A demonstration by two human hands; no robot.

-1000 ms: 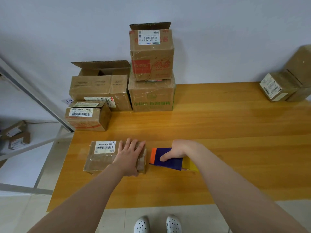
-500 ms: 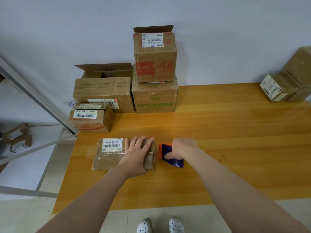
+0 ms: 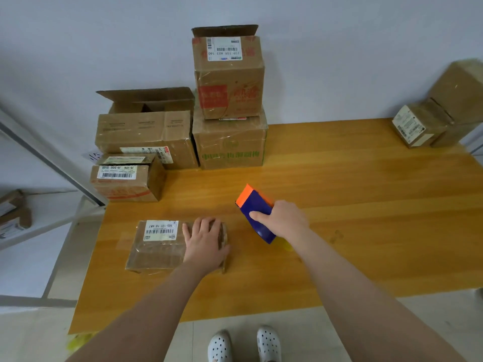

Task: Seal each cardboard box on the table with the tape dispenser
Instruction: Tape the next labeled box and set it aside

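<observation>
Left hand (image 3: pixel 205 241) presses flat on the small box (image 3: pixel 167 246); right hand (image 3: pixel 283 220) grips the tape dispenser (image 3: pixel 257 212), raised.

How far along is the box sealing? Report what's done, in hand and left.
Done, apparently: the flat box under the left hand looks closed and glossy with tape. In hand: the right hand grips the tape dispenser, apart from that box. Left: at least the wide box and the top stacked box, both with raised flaps.

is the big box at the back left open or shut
Open: the back-left box has its rear flap standing up and the inside showing.
</observation>
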